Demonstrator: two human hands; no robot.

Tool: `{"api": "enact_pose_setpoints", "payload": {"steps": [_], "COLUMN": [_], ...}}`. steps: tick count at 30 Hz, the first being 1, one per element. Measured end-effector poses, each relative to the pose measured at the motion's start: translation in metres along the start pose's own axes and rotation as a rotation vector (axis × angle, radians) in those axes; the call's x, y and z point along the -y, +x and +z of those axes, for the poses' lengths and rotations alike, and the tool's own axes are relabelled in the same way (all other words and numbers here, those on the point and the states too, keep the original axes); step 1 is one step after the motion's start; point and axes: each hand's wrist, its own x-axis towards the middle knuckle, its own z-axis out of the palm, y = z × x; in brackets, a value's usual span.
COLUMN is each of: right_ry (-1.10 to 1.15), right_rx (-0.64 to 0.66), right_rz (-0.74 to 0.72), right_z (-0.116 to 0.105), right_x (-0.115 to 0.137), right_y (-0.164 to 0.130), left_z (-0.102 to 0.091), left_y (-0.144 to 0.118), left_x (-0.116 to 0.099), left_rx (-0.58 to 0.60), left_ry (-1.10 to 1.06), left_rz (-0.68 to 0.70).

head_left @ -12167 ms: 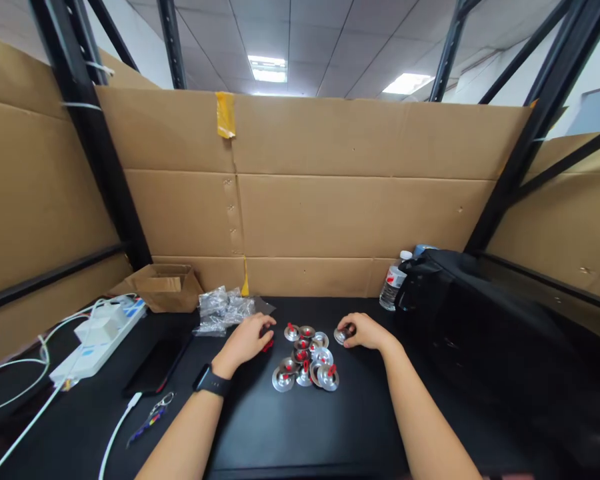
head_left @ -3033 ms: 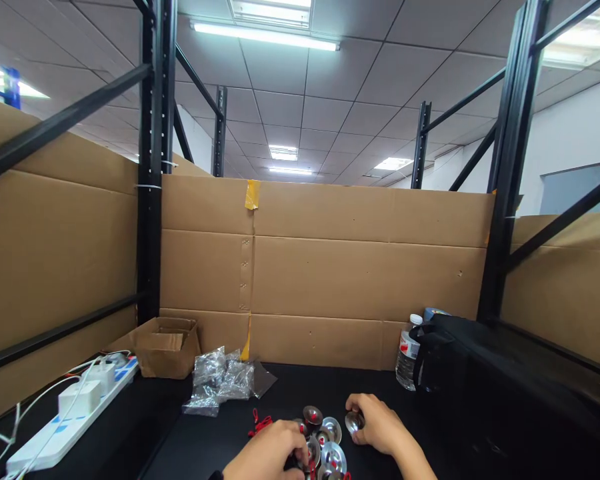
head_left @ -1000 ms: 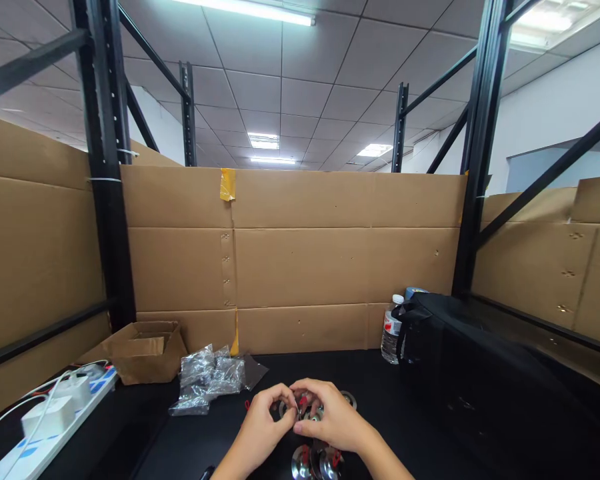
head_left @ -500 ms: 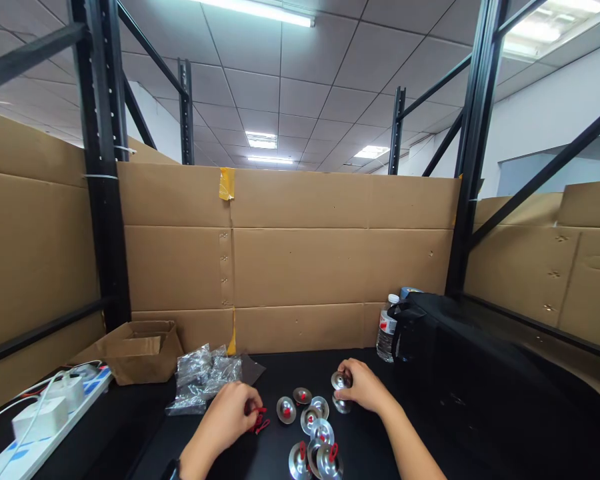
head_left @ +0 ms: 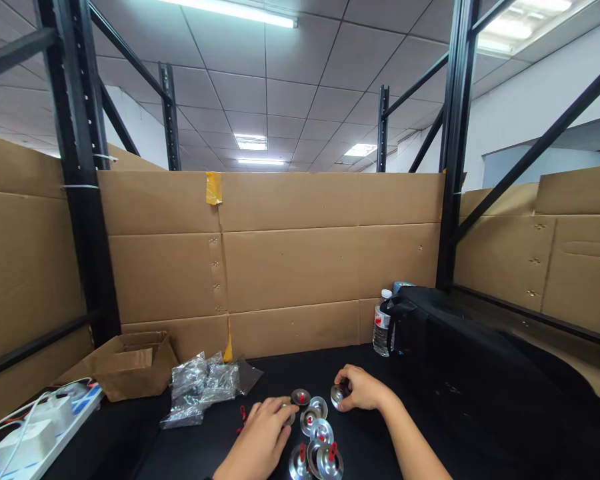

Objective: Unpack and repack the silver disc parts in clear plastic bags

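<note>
My right hand grips a small silver finger cymbal just above the black table, right of the others. The fingers hide part of it, and I cannot tell whether a second one is stacked there. At the left of the group, my left hand curls thumb and fingers around another finger cymbal, mostly covered. Between and in front of my hands lie several more finger cymbals, some overlapping, a few with red cord loops. Loose red cords lie behind my left hand.
Clear plastic bags and an open brown cardboard box sit at the left, beside a white power strip. A water bottle and a large black bag stand at the right. Cardboard walls enclose the table.
My left hand has let go of the red cords and moved right onto a finger cymbal. My right hand has shifted slightly, its cymbals now closer together or partly hidden. The view has turned slightly.
</note>
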Motion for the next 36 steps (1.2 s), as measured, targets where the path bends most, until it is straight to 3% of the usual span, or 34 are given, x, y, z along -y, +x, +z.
{"api": "enact_pose_setpoints", "payload": {"steps": [6,15,20,23,29,32,36], "right_ry": [-0.075,0.007,0.079,0.110,0.244,0.376,0.539], "right_rx": [0.049,-0.057,-0.018,-0.010,-0.084,-0.070,-0.110], "right_rz": [-0.014,-0.171,-0.294,-0.324,-0.394,-0.394,-0.368], "right_z": [-0.002,0.002,0.008,0.012,0.028,0.041,0.052], "right_x": [0.009,0.051,0.079,0.091,0.106,0.114,0.123], "right_y": [-0.005,-0.020,-0.028,-0.032,-0.033,-0.029,-0.025], "left_z": [0.019,0.016,0.011,0.010,0.008,0.006,0.005], "left_y": [0.012,0.015,0.021,0.020,0.013,0.015,0.021], "left_x": [-0.001,-0.003,-0.007,-0.006,0.001,0.004,0.006], "left_rx": [0.071,0.070,0.099,0.114,-0.119,-0.255,-0.364], "left_ry": [0.072,0.081,0.198,0.163,-0.063,-0.315,-0.691], "left_rz": [-0.015,-0.096,-0.162,-0.180,-0.080,-0.023,-0.050]}}
